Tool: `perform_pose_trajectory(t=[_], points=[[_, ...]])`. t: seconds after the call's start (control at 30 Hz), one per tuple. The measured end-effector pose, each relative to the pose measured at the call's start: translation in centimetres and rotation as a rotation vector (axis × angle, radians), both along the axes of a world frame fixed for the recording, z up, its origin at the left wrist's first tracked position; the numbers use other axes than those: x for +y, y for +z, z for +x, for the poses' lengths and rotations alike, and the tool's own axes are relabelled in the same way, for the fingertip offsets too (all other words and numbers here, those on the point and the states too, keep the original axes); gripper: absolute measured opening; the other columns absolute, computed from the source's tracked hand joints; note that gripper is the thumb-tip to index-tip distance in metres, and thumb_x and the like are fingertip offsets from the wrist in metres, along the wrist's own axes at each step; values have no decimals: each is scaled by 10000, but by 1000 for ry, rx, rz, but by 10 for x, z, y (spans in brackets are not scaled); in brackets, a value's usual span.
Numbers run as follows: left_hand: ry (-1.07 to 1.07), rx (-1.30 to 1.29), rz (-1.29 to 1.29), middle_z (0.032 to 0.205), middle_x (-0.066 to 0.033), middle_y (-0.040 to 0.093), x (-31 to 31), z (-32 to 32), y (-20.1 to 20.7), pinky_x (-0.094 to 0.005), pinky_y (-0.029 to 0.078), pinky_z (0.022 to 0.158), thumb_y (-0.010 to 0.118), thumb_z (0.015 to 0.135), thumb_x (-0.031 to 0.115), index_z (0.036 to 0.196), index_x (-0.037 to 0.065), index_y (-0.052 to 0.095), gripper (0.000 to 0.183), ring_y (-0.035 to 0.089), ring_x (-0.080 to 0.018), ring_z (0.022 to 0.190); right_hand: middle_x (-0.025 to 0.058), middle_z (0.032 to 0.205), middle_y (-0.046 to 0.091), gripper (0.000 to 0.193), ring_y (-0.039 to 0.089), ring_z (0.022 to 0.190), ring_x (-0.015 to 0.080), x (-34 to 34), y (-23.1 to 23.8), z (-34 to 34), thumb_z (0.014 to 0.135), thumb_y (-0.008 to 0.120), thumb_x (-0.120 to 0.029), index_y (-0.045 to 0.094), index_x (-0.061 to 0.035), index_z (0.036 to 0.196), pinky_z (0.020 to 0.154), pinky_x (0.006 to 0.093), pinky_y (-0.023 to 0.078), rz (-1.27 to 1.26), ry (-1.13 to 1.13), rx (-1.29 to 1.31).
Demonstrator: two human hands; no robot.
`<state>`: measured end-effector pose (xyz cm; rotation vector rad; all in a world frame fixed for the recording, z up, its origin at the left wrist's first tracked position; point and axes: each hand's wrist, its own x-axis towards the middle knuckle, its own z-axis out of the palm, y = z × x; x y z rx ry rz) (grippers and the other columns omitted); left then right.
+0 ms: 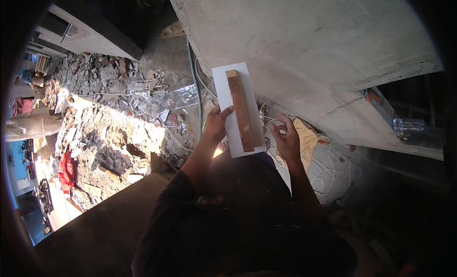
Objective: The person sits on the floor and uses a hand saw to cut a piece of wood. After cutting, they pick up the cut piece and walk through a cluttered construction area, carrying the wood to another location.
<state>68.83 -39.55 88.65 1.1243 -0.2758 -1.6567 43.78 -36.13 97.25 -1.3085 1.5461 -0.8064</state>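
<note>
A white rectangular board (220, 81) is held up in front of me, tilted a little, with a brown wooden bar (242, 110) lying lengthwise along its face. My left hand (216, 124) grips the board's left edge, its thumb over the front; the other fingers are hidden behind it. Just off the right edge is my right hand (287, 141). Its fingers are bent and apart, and nothing shows in them.
A grey concrete wall (309, 43) rises beyond the board. Rubble (109, 139) covers the ground on the left, with loose white cables (143, 84) and a dark hose (196, 86). Brown paper (307, 141) lies beyond my right hand. A clear plastic bottle (409, 128) sits at the far right.
</note>
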Motion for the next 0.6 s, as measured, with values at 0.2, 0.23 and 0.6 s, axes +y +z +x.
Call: perform_pose_trajectory(t=[0.2,0.23,0.6], points=[[-27,57,-8,1098,-129,718,5,-5,-3,-383,632,809,591,1016,27,1271,-9,606,259,734,-237,930,282,1536,419,1075,428,1440,336,24,-50,3,939,789,-380,79,60,1616,1155,450,391,268,277,-402],[-32,52,-28,1102,-133,717,8,-6,-4,-384,632,813,591,1016,28,1277,-14,599,264,734,-237,933,289,1521,435,1110,463,1415,330,26,-46,10,908,819,-396,96,68,1612,1142,445,411,244,283,-390],[-80,-25,13,1129,-144,712,24,-6,12,-362,626,816,632,1007,28,1279,-31,591,281,729,-224,941,232,1506,418,1188,411,1438,321,28,-22,26,753,924,-316,162,44,1590,1187,454,348,188,355,-342]])
